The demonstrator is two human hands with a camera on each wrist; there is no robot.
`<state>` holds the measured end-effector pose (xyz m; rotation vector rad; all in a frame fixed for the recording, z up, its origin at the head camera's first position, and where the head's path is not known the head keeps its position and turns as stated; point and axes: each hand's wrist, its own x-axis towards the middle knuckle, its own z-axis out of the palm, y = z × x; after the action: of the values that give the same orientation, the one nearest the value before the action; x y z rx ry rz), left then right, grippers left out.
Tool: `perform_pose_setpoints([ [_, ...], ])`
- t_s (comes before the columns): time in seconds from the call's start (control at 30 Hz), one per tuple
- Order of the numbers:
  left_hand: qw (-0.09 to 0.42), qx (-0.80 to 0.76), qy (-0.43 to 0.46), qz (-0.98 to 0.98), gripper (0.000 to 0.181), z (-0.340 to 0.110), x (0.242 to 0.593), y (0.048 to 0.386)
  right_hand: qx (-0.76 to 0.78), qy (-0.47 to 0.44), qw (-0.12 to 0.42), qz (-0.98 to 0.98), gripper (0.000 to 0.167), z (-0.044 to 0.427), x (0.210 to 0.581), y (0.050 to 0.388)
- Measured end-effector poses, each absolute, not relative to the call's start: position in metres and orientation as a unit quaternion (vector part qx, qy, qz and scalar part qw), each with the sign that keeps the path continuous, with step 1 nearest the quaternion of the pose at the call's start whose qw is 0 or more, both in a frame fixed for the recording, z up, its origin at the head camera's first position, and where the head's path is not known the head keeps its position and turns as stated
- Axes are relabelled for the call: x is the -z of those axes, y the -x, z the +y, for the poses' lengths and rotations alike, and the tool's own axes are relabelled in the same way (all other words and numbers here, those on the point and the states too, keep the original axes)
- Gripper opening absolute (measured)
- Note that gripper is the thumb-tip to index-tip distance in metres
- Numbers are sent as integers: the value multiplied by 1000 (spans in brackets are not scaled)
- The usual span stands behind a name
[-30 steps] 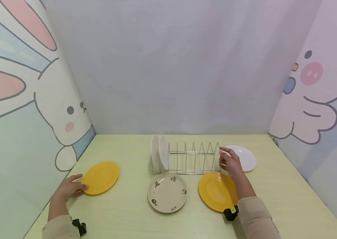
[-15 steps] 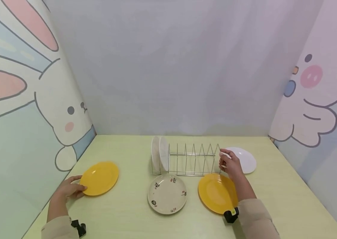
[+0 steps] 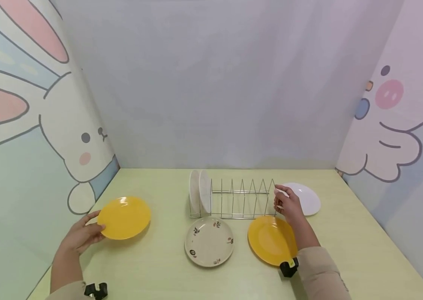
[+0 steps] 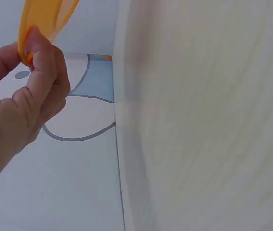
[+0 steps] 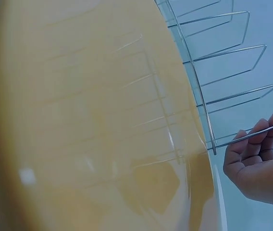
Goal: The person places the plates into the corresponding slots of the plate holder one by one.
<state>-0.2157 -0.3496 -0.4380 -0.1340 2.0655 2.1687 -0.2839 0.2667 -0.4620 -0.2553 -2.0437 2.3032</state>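
At the left of the head view, my left hand (image 3: 81, 235) pinches the near-left rim of a yellow plate (image 3: 125, 218), which is raised off the table. The left wrist view shows thumb and fingers on the rim of that yellow plate (image 4: 40, 19). My right hand (image 3: 288, 204) grips the right end wire of a metal dish rack (image 3: 244, 216); in the right wrist view its fingers (image 5: 254, 139) curl round the wire. Two white plates (image 3: 205, 191) stand upright in the rack's left slots. Under my right forearm lies a second yellow plate (image 3: 271, 239).
A cream plate with small printed figures (image 3: 209, 241) lies in front of the rack. A white plate (image 3: 306, 199) lies flat behind my right hand, partly hidden by it. Cartoon-printed walls (image 3: 83, 158) bound the pale table (image 3: 166, 271) left and right.
My left hand has lifted the left yellow plate off the table, its far edge rising slightly. My right hand keeps its place at the rack's end.
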Motion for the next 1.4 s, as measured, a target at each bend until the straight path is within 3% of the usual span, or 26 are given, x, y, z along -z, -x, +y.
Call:
perform_pose_setpoints([
  [0.3,54,-730,23,681,53,-343,429,214,-745,82,21,-662,40,267,462,283],
  [0.53,43,-743,58,666,48,-339,434,212,-749,80,19,-658,36,266,463,283],
  [0.97,-33,-786,96,609,49,-293,430,199,-746,74,22,-662,32,267,461,282],
  [1.4,-63,-793,105,596,51,-259,407,194,-744,80,20,-663,34,266,461,281],
])
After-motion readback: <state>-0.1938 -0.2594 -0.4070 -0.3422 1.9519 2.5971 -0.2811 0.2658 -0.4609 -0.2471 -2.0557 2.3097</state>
